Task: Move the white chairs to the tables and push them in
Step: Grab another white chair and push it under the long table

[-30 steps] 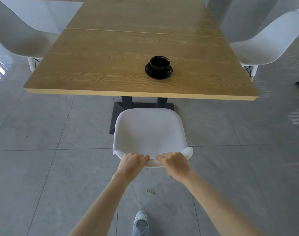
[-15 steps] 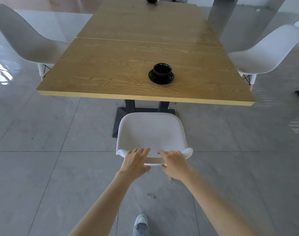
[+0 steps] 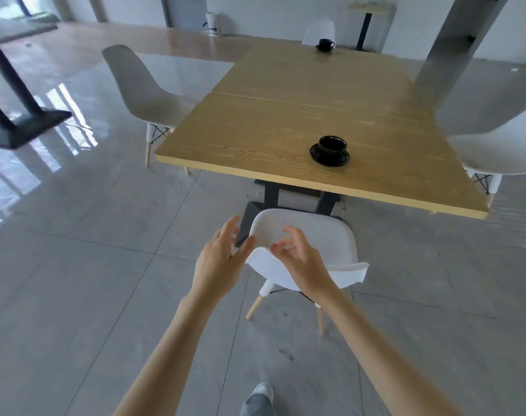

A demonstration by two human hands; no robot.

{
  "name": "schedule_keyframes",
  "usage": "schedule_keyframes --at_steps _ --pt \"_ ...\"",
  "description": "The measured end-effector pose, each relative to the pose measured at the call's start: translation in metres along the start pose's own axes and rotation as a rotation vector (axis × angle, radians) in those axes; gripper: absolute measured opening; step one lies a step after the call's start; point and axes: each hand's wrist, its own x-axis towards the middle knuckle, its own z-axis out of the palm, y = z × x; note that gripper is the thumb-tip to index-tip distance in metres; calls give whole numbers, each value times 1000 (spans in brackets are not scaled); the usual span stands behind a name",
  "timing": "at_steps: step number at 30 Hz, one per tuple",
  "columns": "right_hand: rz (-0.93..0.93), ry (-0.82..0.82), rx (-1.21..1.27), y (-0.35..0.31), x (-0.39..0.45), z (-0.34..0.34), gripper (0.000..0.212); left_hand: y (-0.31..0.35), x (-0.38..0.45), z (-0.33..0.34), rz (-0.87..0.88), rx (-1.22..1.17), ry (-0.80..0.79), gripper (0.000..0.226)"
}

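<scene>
Just behind the white chair [image 3: 309, 244], your left hand [image 3: 218, 265] and right hand [image 3: 300, 262] hover with fingers spread, holding nothing. Its seat faces the wooden worktop [image 3: 270, 139] but sits short of the edge, not pushed in. Two more chairs flank the worktop's sides.

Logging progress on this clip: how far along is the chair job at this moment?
Looks done: two white chairs sit at the table's sides, the left chair and the right chair. In hand: the near chair stands in front of the wooden table, its seat not under the top; the left hand and right hand are open, not gripping its backrest. Left: it likely still needs pushing in.
</scene>
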Motion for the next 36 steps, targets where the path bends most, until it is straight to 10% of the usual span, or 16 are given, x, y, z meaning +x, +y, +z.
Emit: schedule_keyframes --at_steps 17,36 --pt "-316 -230 -77 -173 108 206 72 -152 54 -222 -353 -218 233 48" --pt "-266 -292 -117 -306 387 431 69 -326 285 -429 -139 -164 333 45"
